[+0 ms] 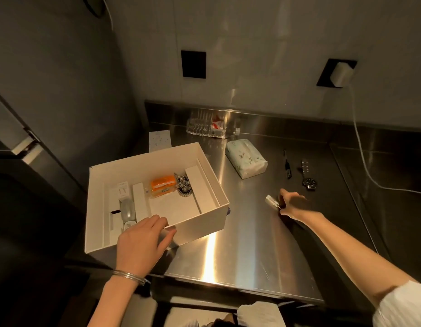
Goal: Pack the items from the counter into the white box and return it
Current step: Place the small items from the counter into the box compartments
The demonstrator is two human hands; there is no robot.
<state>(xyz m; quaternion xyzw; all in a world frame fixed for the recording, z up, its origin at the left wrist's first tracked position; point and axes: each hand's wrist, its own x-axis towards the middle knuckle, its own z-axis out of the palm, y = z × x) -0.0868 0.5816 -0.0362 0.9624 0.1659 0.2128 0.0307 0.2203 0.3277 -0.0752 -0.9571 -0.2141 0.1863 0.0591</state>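
Observation:
The open white box [200,223] sits on the left part of the steel counter [252,244], partly overhanging its left edge. Inside lie an orange packet [162,185], a dark beaded piece with pearls [184,188], a white adapter [121,188] and white dividers. My left hand [143,239] grips the box's near wall, fingers over the rim. My right hand [293,204] pinches a small silvery object [272,201] just above the counter, right of the box. On the counter farther back lie a floral tissue pack [246,160], a black wristwatch [310,182], a small dark tool [288,167] and a blister strip [305,166].
A clear plastic bottle [209,127] lies against the back wall. A patterned card [159,140] stands behind the box. A white charger [341,74] sits in a wall socket, its cable [370,171] trailing over the right of the counter. Dark cabinets stand at the left.

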